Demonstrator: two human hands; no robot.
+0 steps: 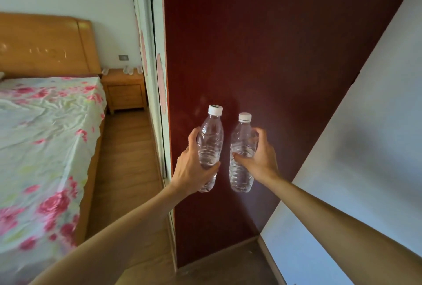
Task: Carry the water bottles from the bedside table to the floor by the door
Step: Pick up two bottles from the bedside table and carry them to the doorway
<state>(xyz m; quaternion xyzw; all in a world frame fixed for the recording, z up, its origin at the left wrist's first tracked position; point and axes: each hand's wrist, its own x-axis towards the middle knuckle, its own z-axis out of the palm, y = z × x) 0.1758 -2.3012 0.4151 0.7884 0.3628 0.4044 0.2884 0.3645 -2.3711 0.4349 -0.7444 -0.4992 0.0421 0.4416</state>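
Two clear plastic water bottles with white screw caps hang upright just past centre, one at 9 o'clock of the other, near but apart; each has its own grip, left hand and right hand wrapped closed around the bodies, likely for carrying both together; behind stands the dark red door; at 10 o'clock, the wooden bedside counter bears several more small clear things, too blurred to count.
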